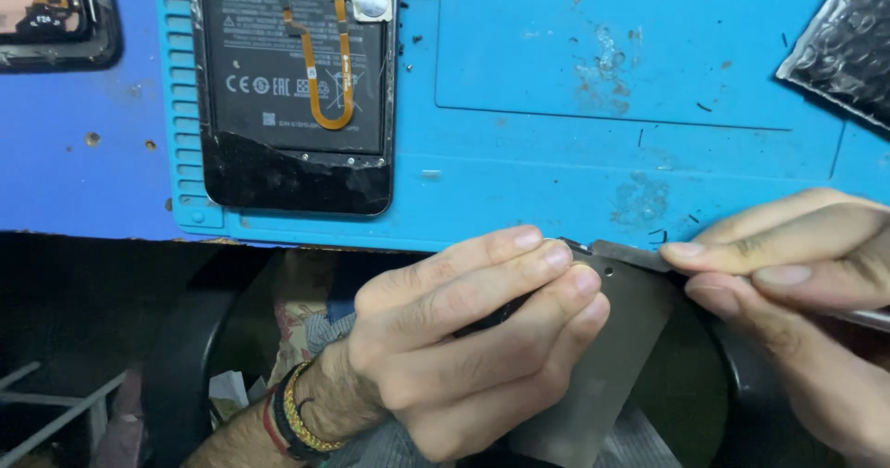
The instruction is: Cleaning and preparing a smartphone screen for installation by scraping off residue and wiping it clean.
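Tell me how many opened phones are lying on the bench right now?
2. One opened phone lies on the blue mat, its battery and orange flex cable exposed. A second phone sits at the top left corner, cut off by the frame edge. More may lie outside the view.

Your hands meet at the mat's (556, 181) near edge, lower right of the frame: left hand (464, 338) under the plate (612, 357), right hand (797, 292) beside it. The opened phone (295, 88) lies on the mat, upper left.
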